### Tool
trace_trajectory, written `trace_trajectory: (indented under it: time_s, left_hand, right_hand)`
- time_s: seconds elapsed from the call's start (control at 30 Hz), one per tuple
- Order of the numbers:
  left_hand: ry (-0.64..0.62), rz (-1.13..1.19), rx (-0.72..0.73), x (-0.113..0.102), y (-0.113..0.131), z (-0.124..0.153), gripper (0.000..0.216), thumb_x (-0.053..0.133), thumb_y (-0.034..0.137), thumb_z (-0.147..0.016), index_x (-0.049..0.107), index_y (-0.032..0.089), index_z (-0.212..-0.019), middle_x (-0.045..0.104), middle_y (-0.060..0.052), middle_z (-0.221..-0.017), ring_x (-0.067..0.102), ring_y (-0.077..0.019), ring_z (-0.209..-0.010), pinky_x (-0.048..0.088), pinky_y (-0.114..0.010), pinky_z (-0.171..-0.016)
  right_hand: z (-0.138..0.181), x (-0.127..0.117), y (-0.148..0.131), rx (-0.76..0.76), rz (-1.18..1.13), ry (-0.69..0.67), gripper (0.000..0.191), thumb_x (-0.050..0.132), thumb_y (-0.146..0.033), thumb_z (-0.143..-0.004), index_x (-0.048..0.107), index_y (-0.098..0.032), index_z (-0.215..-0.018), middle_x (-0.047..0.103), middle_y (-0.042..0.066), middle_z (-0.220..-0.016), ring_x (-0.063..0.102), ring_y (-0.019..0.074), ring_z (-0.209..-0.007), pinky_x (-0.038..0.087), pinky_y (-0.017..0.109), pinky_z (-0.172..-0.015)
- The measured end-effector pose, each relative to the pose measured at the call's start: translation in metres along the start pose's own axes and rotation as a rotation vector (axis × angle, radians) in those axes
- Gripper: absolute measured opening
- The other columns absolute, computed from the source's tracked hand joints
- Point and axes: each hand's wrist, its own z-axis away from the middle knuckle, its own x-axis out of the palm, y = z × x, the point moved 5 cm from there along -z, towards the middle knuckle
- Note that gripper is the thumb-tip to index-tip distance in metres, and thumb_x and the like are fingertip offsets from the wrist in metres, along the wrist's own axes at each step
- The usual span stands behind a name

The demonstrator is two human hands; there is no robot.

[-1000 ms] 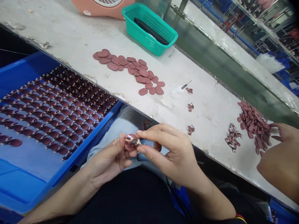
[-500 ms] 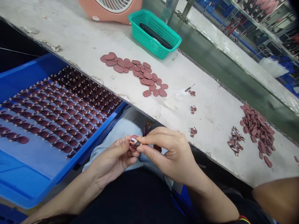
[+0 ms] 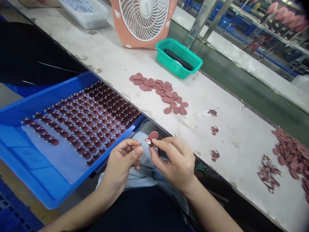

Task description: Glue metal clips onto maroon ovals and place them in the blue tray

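Observation:
My right hand (image 3: 173,161) pinches a maroon rubber disc with a small printed piece on it (image 3: 152,138) between thumb and fingertips. Just left of that disc, my left hand (image 3: 123,158) curls loosely, holding nothing and not touching it. Both hands are over my lap, in front of the table edge. A loose pile of plain maroon discs (image 3: 161,93) lies on the white work table (image 3: 229,138) beyond them. Several small printed pieces (image 3: 213,129) lie to the right, with a heap of them (image 3: 267,174) beside a larger maroon disc pile (image 3: 292,154).
At my left, a blue tray (image 3: 48,91) holds rows of finished maroon pieces on a pale sheet (image 3: 55,167). A green basket (image 3: 175,66) holding a black object (image 3: 178,59) and a peach fan (image 3: 164,35) stand at the table's far side.
My left hand has let go of the disc, which stays in my right hand. The view has swung, shifting the table contents right and down. The other person's hand has left the right side.

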Motion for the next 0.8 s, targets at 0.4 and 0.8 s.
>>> trace_trajectory:
  time_s: [0.4, 0.8]
  left_hand:
    - [0.162, -0.159, 0.144, -0.033, 0.010, -0.008, 0.033, 0.080, 0.048, -0.073, 0.071, 0.018, -0.082, 0.071, -0.003, -0.082, 0.063, -0.0134, -0.068, 0.049, -0.017, -0.045]
    - [0.744, -1.147, 0.164, -0.252, 0.103, -0.022, 0.038, 0.080, 0.055, -0.070, 0.076, 0.021, -0.086, 0.070, -0.002, -0.079, 0.062, -0.0252, -0.081, 0.041, -0.029, -0.066]
  right_hand:
    - [-0.004, 0.053, -0.020, -0.188, 0.037, -0.092, 0.012, 0.071, -0.013, -0.088, 0.070, -0.011, -0.099, 0.070, 0.007, -0.078, 0.061, 0.0176, -0.066, 0.051, 0.032, -0.058]
    - [0.030, 0.021, -0.021, -0.243, -0.072, -0.182, 0.012, 0.074, -0.002, -0.082, 0.070, -0.008, -0.092, 0.071, 0.007, -0.074, 0.059, 0.0158, -0.063, 0.047, 0.031, -0.053]
